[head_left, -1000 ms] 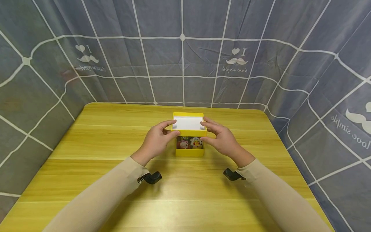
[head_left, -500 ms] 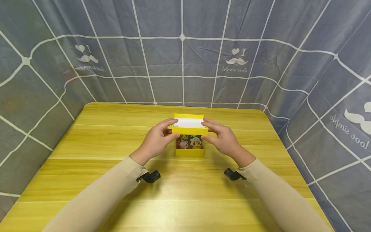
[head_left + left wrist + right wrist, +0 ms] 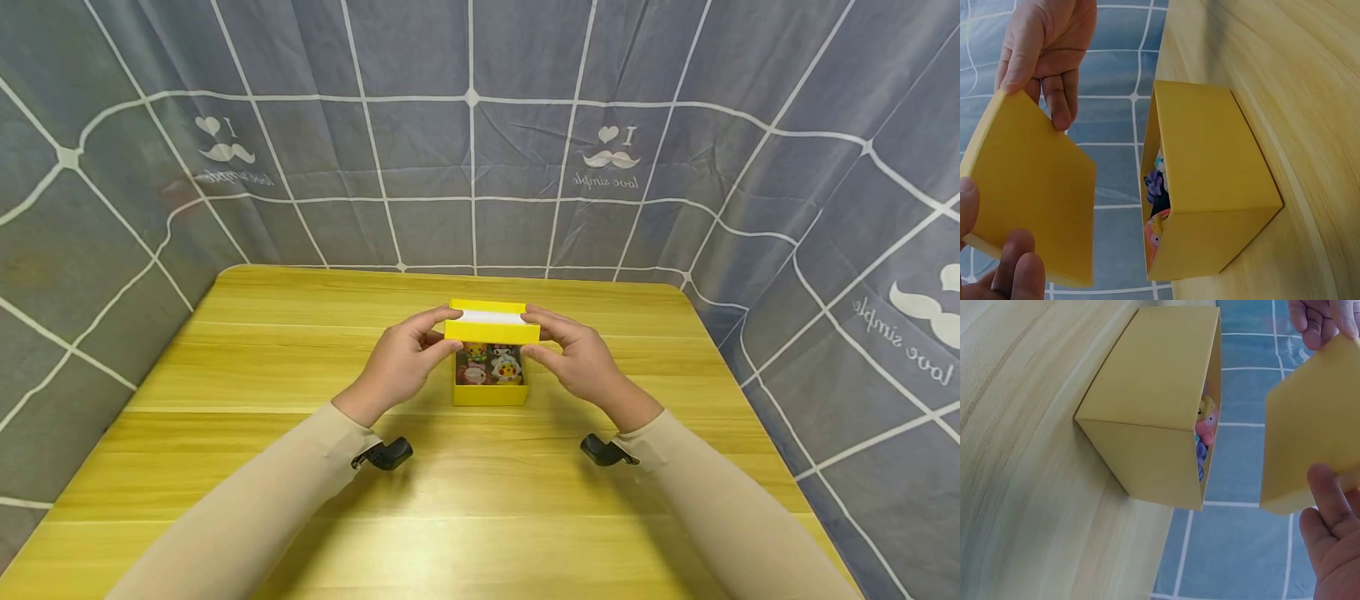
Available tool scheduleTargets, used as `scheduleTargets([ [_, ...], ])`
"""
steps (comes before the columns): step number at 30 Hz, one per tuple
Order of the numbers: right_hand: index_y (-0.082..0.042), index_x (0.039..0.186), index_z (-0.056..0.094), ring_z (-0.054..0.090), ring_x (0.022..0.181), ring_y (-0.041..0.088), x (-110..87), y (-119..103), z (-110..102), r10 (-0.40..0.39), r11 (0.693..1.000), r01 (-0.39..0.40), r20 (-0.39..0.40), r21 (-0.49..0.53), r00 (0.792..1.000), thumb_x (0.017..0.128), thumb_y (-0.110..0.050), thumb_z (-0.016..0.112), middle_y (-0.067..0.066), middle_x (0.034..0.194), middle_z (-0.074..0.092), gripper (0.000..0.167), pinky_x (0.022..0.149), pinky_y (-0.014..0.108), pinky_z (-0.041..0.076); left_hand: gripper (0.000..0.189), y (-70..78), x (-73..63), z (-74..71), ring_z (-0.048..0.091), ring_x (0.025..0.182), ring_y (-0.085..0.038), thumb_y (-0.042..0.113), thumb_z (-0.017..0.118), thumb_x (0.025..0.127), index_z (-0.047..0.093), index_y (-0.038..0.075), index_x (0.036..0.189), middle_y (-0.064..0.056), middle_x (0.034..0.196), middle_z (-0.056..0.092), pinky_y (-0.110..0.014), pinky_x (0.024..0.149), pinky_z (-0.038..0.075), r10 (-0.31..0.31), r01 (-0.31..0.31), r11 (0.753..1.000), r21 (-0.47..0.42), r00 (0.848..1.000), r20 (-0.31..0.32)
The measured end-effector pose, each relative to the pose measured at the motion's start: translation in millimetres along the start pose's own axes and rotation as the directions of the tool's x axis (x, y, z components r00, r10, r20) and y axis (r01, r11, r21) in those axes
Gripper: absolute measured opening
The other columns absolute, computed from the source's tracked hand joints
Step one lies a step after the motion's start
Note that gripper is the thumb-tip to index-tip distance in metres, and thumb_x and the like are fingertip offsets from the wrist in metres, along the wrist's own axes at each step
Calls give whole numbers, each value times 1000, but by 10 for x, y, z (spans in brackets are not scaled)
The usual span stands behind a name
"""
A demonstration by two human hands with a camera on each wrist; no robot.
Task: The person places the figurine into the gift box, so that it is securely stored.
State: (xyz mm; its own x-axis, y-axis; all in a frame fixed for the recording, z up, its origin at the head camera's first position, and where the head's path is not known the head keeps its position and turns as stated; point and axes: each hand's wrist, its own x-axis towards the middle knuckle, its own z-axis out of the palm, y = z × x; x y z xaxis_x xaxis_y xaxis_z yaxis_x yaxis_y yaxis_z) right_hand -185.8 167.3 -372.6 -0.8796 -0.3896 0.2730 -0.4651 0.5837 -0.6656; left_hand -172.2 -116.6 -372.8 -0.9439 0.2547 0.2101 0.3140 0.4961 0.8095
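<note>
A yellow box lid (image 3: 491, 333) with a white inside is held tilted in the air by both hands. My left hand (image 3: 397, 358) pinches its left end between thumb and fingers, and my right hand (image 3: 573, 354) grips the right end the same way. Below it the yellow box (image 3: 491, 396) stands open-topped on the table. Several small cartoon figurines (image 3: 506, 368) show inside it, the rear ones partly covered by the lid. In the left wrist view a gap separates the lid (image 3: 1035, 187) from the box (image 3: 1222, 150); the right wrist view also shows this gap.
The box rests on a wood-grain table (image 3: 480, 517) with rounded back corners. A grey-blue curtain (image 3: 420, 150) with white grid lines surrounds the table at the back and sides. A black device (image 3: 386, 454) sits at the left wrist, another (image 3: 602, 450) at the right.
The lid has tipped so less of its white inside shows, and it has moved slightly back over the box. More figurines are visible. The box has stayed put.
</note>
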Motion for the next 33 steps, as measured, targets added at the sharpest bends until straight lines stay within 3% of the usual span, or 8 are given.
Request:
scheduleTargets([
  [2,-12,152,58,67,125,35,0,-1,-1,-1,1000,1,-1,-3,1000,99,-15,74,11,161,51,55,110,55,53,45,7,-2,0,65,83,-19,27,71,102,63,23,147,-5,119,76,-34,68,50,8,-8,1000,12,1000,-6],
  [5,-12,154,56,67,126,36,4,-1,-6,-5,1000,5,-1,-18,1000,101,-18,73,10,160,53,56,111,56,52,44,16,-2,0,54,67,-19,27,70,103,63,23,146,-2,88,74,-32,60,42,12,-12,1000,22,1000,-4],
  [12,-11,157,52,51,146,38,0,4,-18,-39,998,40,16,-56,999,102,-17,71,12,160,52,58,118,60,43,44,25,-8,-5,38,56,-18,31,68,104,61,24,148,0,76,68,-31,55,34,12,-12,999,53,1000,-1],
  [16,-13,155,54,56,141,38,0,-7,-25,-47,995,48,10,-86,999,103,-19,70,12,157,56,54,115,60,47,44,27,-1,-6,38,55,-17,33,67,105,61,24,148,-2,72,64,-31,54,33,15,-15,997,79,1000,0],
  [19,-15,151,58,63,132,37,7,-23,-30,-50,993,49,-7,-104,999,103,-19,70,13,151,61,49,110,60,50,44,24,8,-6,40,56,-18,33,67,104,61,25,148,-3,78,69,-30,53,34,13,-13,996,88,1000,-1],
  [24,-15,144,64,67,126,35,24,-51,-34,-54,994,50,-45,-100,997,102,-16,71,13,139,70,43,106,59,53,45,18,18,-3,64,77,-19,34,68,104,61,24,147,-7,115,76,-33,59,46,4,-3,997,80,1000,-6],
  [28,-16,138,67,70,120,33,37,-54,-40,-61,994,54,-73,-93,995,101,-17,72,10,129,75,37,100,57,56,48,14,26,-1,71,111,-25,34,69,104,60,22,149,-8,137,69,-41,85,61,4,-3,997,71,1000,-6],
  [33,-15,138,67,72,116,31,42,-47,-49,-55,997,50,-81,-63,995,102,-20,70,10,122,77,36,93,53,58,51,4,26,-3,61,132,-28,31,69,104,58,20,152,-8,146,63,-47,111,53,32,-30,998,60,999,-29],
])
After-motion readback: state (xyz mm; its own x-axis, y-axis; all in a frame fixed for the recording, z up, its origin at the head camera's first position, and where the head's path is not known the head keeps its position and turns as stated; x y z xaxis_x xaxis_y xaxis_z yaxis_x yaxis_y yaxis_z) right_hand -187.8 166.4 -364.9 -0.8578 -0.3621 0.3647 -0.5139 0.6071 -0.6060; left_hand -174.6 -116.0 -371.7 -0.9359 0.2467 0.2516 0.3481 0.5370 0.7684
